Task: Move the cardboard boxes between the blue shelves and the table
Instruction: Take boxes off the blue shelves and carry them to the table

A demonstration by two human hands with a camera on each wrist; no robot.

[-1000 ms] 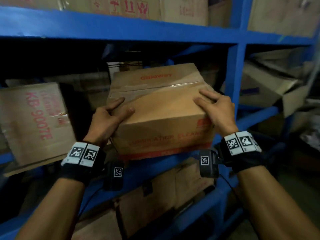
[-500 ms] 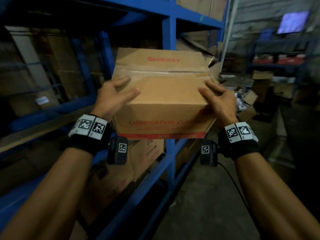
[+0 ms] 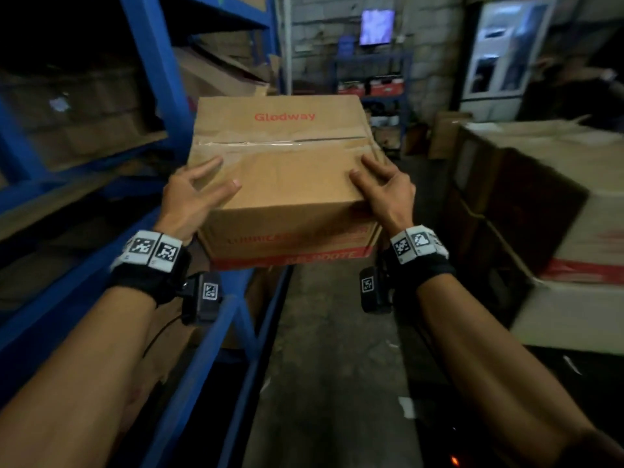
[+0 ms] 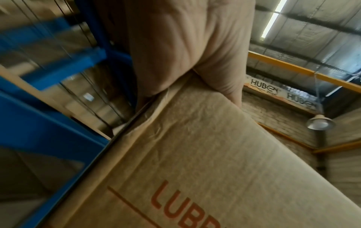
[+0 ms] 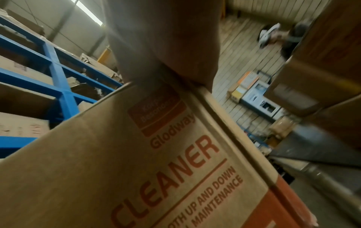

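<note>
A brown cardboard box [image 3: 287, 170] with red "Glodway" print hangs in the air over the aisle, carried between both hands. My left hand [image 3: 196, 197] grips its near left corner, thumb on the top face, fingers down the side. My right hand [image 3: 385, 194] grips the near right corner the same way. The left wrist view shows the palm [image 4: 175, 54] pressed on the box edge [image 4: 195, 154]. The right wrist view shows the box front [image 5: 136, 162] with "CLEANER" print under the hand [image 5: 166, 46]. The blue shelves [image 3: 162, 96] stand to the left.
Stacked cardboard boxes [image 3: 540, 204] sit close on the right, one with a red band. A concrete floor aisle [image 3: 337, 366] runs ahead between them and the shelves. More boxes and a small rack [image 3: 371, 82] stand at the far wall below a screen.
The box has come off the blue shelf and swung right into the aisle with both hands still on it. The view has turned from the shelf towards the stacked boxes.
</note>
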